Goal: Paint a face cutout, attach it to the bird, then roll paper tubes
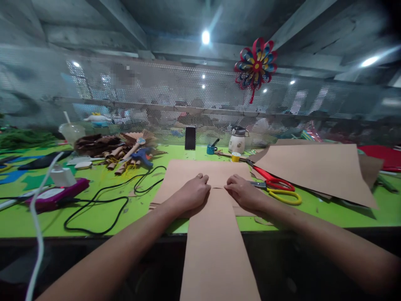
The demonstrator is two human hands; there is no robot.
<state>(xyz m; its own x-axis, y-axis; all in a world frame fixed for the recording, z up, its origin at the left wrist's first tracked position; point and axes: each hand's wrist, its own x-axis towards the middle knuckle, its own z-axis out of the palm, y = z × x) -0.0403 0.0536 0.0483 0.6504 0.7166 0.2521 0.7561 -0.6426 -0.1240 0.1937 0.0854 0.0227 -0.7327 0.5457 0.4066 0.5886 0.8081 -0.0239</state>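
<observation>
A long strip of brown paper runs from the table's front edge toward me and hangs over it. My left hand and my right hand are both closed on the strip's far end, fingers curled and pinching the paper, a few centimetres apart. Under the hands lies a larger brown paper sheet on the green table.
Red and yellow scissors lie just right of my right hand. Bigger brown sheets sit at right. A black cable, a pink phone and a white charger are at left. A glue gun, rolled paper pieces and small jars stand farther back.
</observation>
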